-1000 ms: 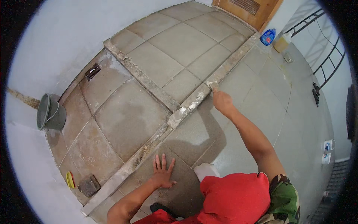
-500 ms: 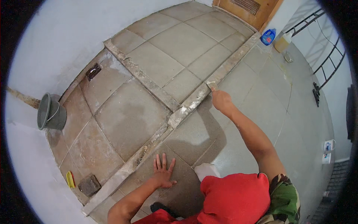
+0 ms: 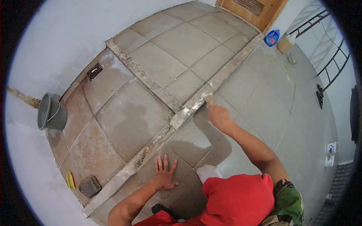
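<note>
My right hand [image 3: 220, 116] is closed around the handle of a small hand tool with a pale, flat end [image 3: 208, 97]; whether it is a brush or a scraper is too small to tell. The tool's end rests on a low raised ledge [image 3: 230, 69] that runs diagonally over the tiled floor. Part of this ledge near the tool looks shiny and whitish. My left hand [image 3: 164, 177] lies flat on a floor tile with its fingers spread, just on the near side of the ledge, holding nothing.
A grey bucket [image 3: 56, 115] stands by the left wall. Toward the lower left are a yellow brush [image 3: 71, 180] and a block [image 3: 90, 186]. A blue bottle [image 3: 271, 37], a jug of yellowish liquid [image 3: 286, 43] and a dark ladder [image 3: 333, 64] are at the far right, near a wooden door [image 3: 250, 13].
My right hand has drawn the tool along the ledge, toward me and to the left. My left hand has stayed flat on the tile.
</note>
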A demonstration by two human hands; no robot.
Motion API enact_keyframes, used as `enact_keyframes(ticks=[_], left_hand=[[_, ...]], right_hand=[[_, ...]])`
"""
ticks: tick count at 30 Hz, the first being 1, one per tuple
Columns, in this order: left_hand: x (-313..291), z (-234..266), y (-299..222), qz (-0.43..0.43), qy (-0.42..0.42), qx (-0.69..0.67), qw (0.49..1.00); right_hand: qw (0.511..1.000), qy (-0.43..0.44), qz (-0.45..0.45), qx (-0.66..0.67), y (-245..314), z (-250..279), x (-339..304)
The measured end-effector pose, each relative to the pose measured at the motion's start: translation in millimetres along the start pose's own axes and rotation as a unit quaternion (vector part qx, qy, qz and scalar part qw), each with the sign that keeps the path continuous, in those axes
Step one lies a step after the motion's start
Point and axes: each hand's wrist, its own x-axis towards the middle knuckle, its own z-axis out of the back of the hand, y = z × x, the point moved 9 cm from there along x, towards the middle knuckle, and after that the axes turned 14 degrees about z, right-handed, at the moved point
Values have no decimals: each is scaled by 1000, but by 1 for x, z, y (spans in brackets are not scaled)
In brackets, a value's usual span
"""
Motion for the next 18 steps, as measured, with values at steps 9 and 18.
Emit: enact_keyframes(ticks=[9,18], left_hand=[[-2,1,2,-12,-27,-30,999],[-12,19,-3,2,13,-17,1000]], right_hand=[[1000,-6,-17,17,9,-5,-4],[999,6,-31,9,7,-9,1]])
